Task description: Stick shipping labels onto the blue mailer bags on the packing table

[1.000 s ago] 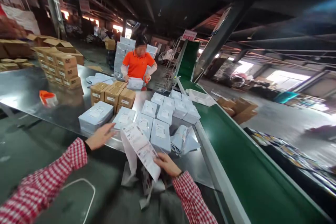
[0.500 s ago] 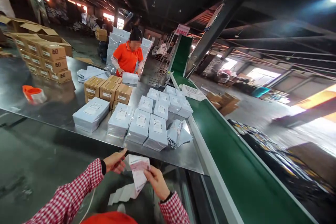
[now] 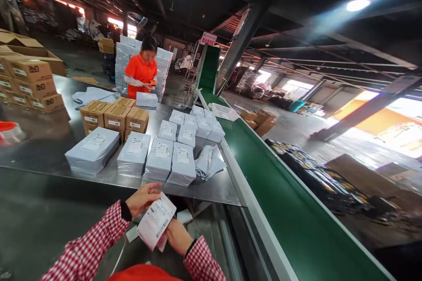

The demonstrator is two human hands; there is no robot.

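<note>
L hand [image 3: 144, 199] comes in from the lower left, forearm slanting up & inward, wrist a bit bent, palm turned toward the R hand [image 3: 180, 236]; its fingers reach across, slightly bent, at the top-left edge of a printed shipping label [image 3: 157, 219]. Can't tell if L thumb & fingers are clamped on the paper, as the thumb side is partly hidden. R hand sits lower & nearer the body, forearm angled up-left, knuckles up, fingers tucked behind the label's lower-right edge & closed on it, so the label is held tilted btwn the two hands, print side up, just off the front edge of the steel table [image 3: 220, 189]. Straight beyond the L fingertips, on the table: a front row of white plastic-wrapped parcels [image 3: 158, 158] w/ labels on top, smaller ones behind. Ahead & right of the fingers, a rolled grey plastic bag [image 3: 211, 162]; further right, the green conveyor belt [image 3: 263, 171]. Ahead & left, past the parcels, brown cartons [image 3: 115, 118] stacked. Well beyond the fingers, across the table, a co-worker in an orange shirt [image 3: 140, 70] stands behind a white parcel [image 3: 147, 100].
</note>
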